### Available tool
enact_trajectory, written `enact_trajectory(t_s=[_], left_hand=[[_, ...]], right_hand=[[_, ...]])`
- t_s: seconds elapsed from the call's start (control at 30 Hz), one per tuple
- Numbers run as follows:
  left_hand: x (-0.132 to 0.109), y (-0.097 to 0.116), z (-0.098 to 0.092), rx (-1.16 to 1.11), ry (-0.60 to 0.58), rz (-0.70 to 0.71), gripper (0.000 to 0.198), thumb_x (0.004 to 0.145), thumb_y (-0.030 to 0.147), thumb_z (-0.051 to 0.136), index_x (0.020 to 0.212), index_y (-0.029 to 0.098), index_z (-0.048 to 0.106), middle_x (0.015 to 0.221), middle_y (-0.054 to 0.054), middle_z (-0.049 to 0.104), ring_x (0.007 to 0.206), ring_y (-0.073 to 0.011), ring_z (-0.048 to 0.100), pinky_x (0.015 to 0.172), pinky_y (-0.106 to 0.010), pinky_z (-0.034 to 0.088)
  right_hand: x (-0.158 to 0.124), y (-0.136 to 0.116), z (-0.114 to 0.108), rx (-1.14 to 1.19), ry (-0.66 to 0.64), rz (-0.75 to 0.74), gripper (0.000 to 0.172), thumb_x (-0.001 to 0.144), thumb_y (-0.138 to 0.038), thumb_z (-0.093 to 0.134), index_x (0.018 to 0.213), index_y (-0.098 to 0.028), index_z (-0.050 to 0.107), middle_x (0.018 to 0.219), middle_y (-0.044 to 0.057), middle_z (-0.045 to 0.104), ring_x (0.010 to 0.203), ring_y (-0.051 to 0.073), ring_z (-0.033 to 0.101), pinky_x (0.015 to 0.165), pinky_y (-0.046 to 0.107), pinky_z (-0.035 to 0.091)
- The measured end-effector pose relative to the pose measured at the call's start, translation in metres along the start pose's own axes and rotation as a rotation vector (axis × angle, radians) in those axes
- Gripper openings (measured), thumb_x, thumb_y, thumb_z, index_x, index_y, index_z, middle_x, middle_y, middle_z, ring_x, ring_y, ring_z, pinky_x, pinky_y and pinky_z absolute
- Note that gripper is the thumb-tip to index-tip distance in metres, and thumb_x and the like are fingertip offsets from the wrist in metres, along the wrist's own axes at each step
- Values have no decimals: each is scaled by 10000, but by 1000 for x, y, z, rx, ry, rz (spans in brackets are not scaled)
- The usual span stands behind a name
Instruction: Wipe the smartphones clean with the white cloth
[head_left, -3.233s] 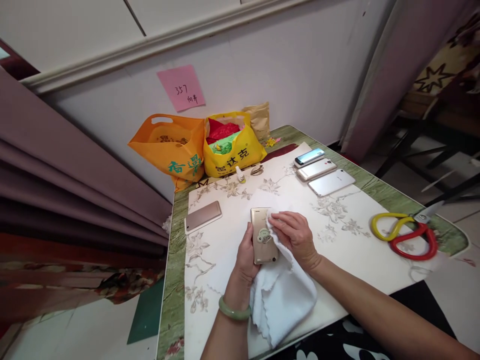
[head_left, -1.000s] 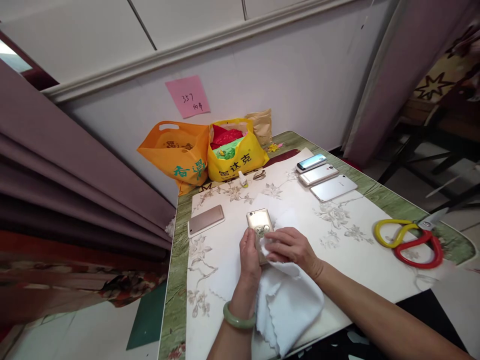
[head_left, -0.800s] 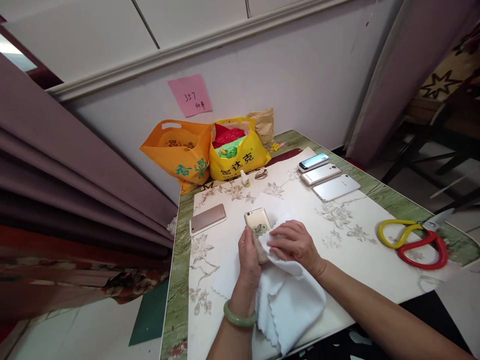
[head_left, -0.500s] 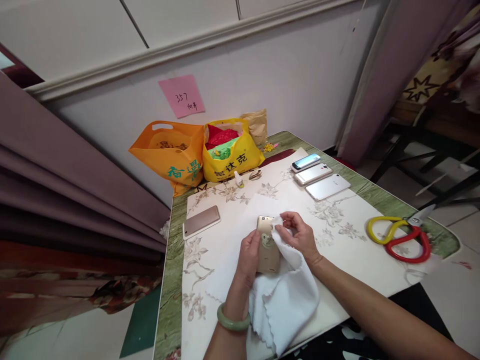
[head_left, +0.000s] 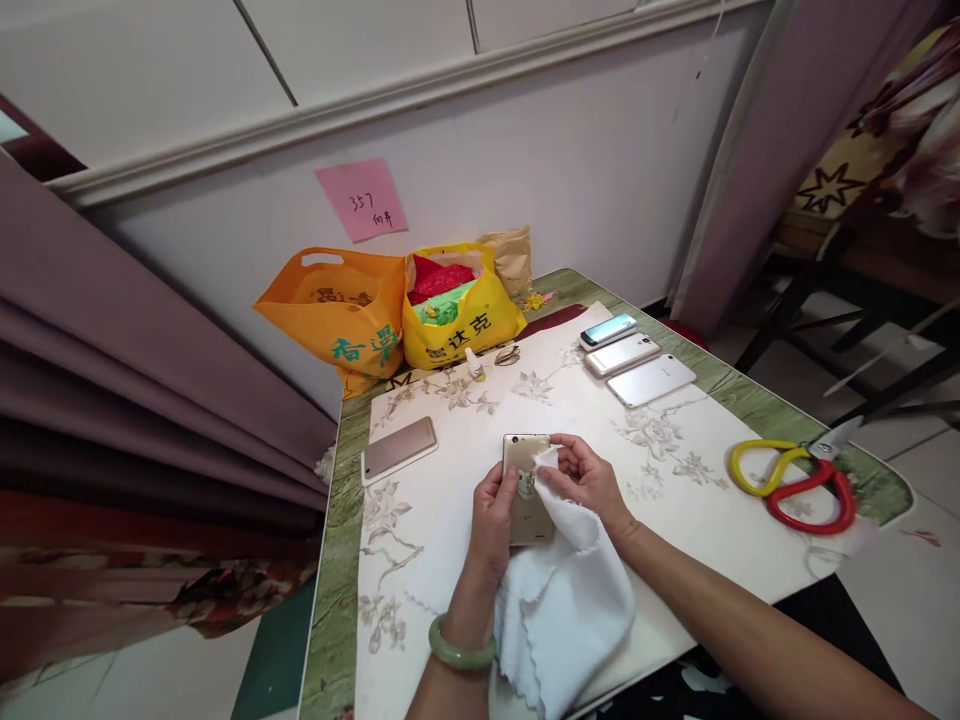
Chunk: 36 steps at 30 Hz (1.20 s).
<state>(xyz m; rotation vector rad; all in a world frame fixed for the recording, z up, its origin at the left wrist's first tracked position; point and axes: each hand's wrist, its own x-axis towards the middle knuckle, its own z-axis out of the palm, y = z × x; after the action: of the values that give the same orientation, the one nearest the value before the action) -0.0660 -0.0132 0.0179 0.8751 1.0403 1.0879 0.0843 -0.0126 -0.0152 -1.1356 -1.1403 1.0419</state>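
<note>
A gold smartphone [head_left: 531, 522] is held upright-facing, its back with the camera and a ring holder turned toward me. My left hand [head_left: 493, 510] grips its left edge, thumb lying on the back. A white cloth [head_left: 570, 590] with zigzag edges hangs over the phone's lower right and down past the table's front edge. My right hand [head_left: 589, 482] pinches the cloth's upper corner against the phone's right side, fingers closed at the edge. Part of the phone is covered by the cloth and my fingers.
Several phones lie around: a rose-gold phone [head_left: 401, 450] at left and a white phone [head_left: 651, 381] at right among others. Red-and-yellow scissors [head_left: 806, 485] rest at the right edge. An orange bag [head_left: 330, 310], a yellow bag [head_left: 469, 335] and a small bottle [head_left: 475, 366] stand at the back.
My right hand has shifted from above the phone's back to its right edge, with the cloth corner. More of the phone's top now shows. My left hand keeps its grip.
</note>
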Motion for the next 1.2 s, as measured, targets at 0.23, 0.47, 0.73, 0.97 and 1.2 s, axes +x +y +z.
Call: enact_trajectory(t_s=[0.23, 0.47, 0.73, 0.97, 1.2], left_hand=[[4, -4, 1, -190, 185, 69, 304, 799, 464, 648, 861, 167, 640, 734, 2, 645, 625, -125, 577, 599, -240, 456], [5, -9, -2, -216, 221, 133, 221, 799, 383, 661, 822, 164, 644, 739, 12, 627, 661, -110, 551, 620, -218, 437], [3, -11, 1, -223, 153, 123, 303, 755, 348, 734, 998, 173, 683, 935, -35, 705, 801, -138, 619, 753, -247, 480], [5, -11, -1, -186, 39, 79, 310, 740, 310, 752, 996, 146, 689, 936, -53, 708, 794, -137, 623, 723, -242, 500], [5, -12, -8, -30, -18, 7, 286, 736, 376, 745, 853, 143, 627, 608, 34, 584, 378, -39, 409, 347, -182, 273]], right_hand=[[-3, 2, 2, -184, -108, -52, 630, 725, -412, 751, 1258, -267, 446, 1119, 60, 659, 725, 156, 677, 733, 330, 562], [-2, 0, 0, -475, 14, -298, 323, 732, -461, 751, 895, -247, 573, 1146, 66, 639, 1069, 261, 591, 929, 425, 440], [0, 7, -2, -741, -20, -311, 294, 872, -512, 586, 985, -242, 621, 873, 37, 682, 838, 224, 581, 874, 394, 360], [3, 2, -5, -666, -101, -169, 463, 963, -535, 356, 644, -221, 476, 596, -14, 519, 666, 166, 467, 766, 300, 376], [2, 5, -6, -630, -15, -104, 483, 955, -513, 349, 610, -213, 505, 610, 3, 534, 691, 175, 478, 694, 277, 382]])
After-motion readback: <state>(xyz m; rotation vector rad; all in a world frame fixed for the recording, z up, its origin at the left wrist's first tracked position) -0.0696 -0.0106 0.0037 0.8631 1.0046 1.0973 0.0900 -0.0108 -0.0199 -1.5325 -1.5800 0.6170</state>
